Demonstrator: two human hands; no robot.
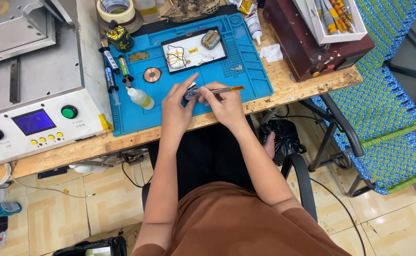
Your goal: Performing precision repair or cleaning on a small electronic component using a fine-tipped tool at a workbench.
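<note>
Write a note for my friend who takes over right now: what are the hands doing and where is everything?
Left hand: holds a small round part over the blue mat.
Right hand: grips a thin tool with an orange end, its tip at the part.
Nearby on the mat: dropper bottle, copper coil, small tray with parts.
Done or left: cannot tell from this view.

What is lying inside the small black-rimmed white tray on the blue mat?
Inside the tray lie a pale bundle wrapped with dark wires, a small yellow piece and a grey oval part at its far right corner. What is beneath them is covered.
</note>
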